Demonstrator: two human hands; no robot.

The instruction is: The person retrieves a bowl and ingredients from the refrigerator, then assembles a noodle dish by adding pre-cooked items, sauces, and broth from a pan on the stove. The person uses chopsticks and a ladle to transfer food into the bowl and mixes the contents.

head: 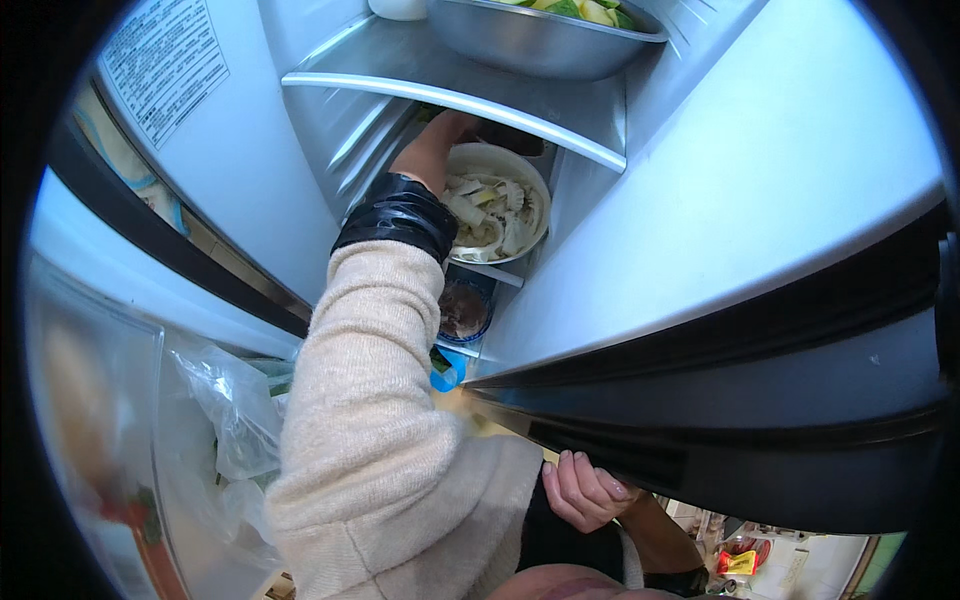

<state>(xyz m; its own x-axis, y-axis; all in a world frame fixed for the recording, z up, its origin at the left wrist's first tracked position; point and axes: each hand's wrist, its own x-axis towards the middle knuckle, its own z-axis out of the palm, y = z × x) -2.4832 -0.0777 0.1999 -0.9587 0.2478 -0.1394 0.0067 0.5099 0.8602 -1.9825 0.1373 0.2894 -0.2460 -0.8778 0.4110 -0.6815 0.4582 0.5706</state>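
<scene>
My left arm, in a beige knitted sleeve with a black cuff, reaches into an open refrigerator under a shelf (420, 64). My left hand (456, 124) is at the far rim of a pale round bowl (550, 206) that holds pale, cut food pieces (487, 210). Its fingers are hidden beyond the rim, beside a dark object (514, 139), so its grip cannot be told. My right hand (585, 491) is low in front of my body, fingers curled, close to the dark edge of a refrigerator door (600, 446). Whether it grips that edge is unclear.
A metal basin (540, 45) of cut green-and-pale vegetables stands on the upper shelf. Below the bowl sits a blue-rimmed dish (465, 311) of dark food. Clear plastic bags (232, 412) fill the door bin at left. A printed label (161, 67) is on the side wall.
</scene>
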